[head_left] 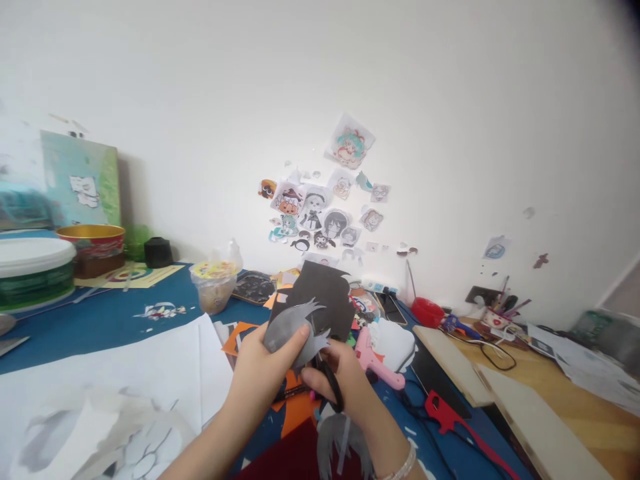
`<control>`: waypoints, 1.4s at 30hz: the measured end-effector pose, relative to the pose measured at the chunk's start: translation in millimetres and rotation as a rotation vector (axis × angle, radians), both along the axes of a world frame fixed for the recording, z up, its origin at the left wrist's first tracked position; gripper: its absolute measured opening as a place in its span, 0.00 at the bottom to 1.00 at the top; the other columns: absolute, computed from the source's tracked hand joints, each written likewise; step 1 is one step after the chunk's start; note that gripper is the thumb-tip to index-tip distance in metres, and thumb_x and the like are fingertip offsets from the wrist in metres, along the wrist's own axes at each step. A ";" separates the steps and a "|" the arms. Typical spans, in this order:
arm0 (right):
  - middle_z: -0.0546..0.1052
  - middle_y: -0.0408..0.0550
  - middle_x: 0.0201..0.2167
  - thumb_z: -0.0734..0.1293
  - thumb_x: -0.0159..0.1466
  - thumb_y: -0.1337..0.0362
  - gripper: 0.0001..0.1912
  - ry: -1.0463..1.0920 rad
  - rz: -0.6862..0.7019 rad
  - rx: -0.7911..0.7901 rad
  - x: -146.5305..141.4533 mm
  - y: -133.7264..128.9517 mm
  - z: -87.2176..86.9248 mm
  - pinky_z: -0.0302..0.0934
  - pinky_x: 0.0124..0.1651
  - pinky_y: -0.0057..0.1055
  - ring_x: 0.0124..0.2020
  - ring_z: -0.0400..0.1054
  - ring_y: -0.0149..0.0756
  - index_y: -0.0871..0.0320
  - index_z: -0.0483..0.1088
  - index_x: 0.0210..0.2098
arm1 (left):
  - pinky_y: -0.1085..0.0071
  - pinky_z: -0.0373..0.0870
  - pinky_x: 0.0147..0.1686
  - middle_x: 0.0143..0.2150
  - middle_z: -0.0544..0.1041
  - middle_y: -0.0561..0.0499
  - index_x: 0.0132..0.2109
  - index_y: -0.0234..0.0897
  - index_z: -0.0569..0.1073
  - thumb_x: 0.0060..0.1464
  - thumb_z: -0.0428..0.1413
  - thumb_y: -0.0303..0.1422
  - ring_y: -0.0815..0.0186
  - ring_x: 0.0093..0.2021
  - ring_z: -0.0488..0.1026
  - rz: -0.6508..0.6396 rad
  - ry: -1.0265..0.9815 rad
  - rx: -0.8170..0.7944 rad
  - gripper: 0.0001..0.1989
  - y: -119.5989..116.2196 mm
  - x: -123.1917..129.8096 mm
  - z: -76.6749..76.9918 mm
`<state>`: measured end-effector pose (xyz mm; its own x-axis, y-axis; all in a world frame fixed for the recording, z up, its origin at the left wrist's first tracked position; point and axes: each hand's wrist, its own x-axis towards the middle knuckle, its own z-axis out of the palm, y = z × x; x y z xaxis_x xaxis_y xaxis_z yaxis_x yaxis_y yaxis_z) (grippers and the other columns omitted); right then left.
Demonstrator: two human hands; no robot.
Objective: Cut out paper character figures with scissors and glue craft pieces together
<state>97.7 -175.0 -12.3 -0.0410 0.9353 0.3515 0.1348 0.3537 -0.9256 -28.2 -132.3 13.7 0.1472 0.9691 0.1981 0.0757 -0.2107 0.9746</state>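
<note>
My left hand pinches a grey paper cutout with jagged, hair-like points, its thumb lying on top. In my right hand is a pair of scissors with black handles, held against the cutout's lower right edge; the blades are mostly hidden behind paper and fingers. Behind the cutout stands a larger black paper piece; whether my left hand also holds it I cannot tell. Below my right wrist lies another grey hair-shaped cutout with a pale strip on it.
A pink glue gun and a red-handled tool lie to the right. White paper sheets cover the left front. A lidded plastic cup stands behind them. Orange paper scraps lie under my hands. Paper drawings are stuck on the wall.
</note>
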 end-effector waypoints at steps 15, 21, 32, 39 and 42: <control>0.67 0.43 0.23 0.69 0.49 0.58 0.15 -0.024 -0.075 0.017 -2.7 4.2 -4.6 0.58 0.28 0.25 0.25 0.60 0.31 0.62 0.69 0.31 | 0.68 0.70 0.27 0.29 0.78 0.47 0.31 0.33 0.72 0.39 0.58 0.42 0.56 0.32 0.74 -0.019 -0.077 -0.055 0.16 -0.8 0.5 2.4; 0.67 0.42 0.22 0.69 0.49 0.58 0.14 -0.071 -0.069 -0.006 2.0 2.2 -2.9 0.59 0.28 0.26 0.24 0.60 0.30 0.61 0.68 0.31 | 0.68 0.70 0.28 0.30 0.79 0.47 0.32 0.33 0.73 0.41 0.56 0.43 0.56 0.33 0.75 -0.038 -0.031 0.002 0.17 5.9 -0.4 -2.6; 0.68 0.43 0.22 0.71 0.47 0.57 0.17 -0.004 -0.026 0.014 2.5 3.3 -4.2 0.60 0.30 0.28 0.25 0.62 0.32 0.61 0.70 0.32 | 0.68 0.71 0.29 0.29 0.79 0.48 0.31 0.34 0.75 0.40 0.57 0.41 0.56 0.33 0.75 -0.146 0.083 0.073 0.14 10.7 -8.3 5.5; 0.67 0.43 0.22 0.71 0.45 0.50 0.23 0.017 -0.015 -0.012 3.2 5.9 -8.0 0.59 0.29 0.28 0.25 0.61 0.32 0.61 0.70 0.33 | 0.70 0.69 0.26 0.26 0.78 0.50 0.28 0.35 0.74 0.38 0.56 0.41 0.58 0.30 0.74 -0.093 0.045 0.074 0.13 8.8 -7.0 6.9; 0.69 0.46 0.26 0.70 0.45 0.47 0.25 0.038 0.012 0.012 2.7 6.2 -8.4 0.61 0.32 0.30 0.28 0.63 0.35 0.60 0.70 0.34 | 0.71 0.67 0.24 0.24 0.78 0.50 0.26 0.35 0.73 0.39 0.56 0.41 0.59 0.28 0.74 -0.115 0.066 0.065 0.12 9.0 -7.4 7.4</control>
<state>100.4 -168.8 -20.7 -0.0390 0.9304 0.3644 0.0954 0.3664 -0.9255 -35.6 -123.2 21.0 0.2714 0.9306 0.2458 0.1110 -0.2839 0.9524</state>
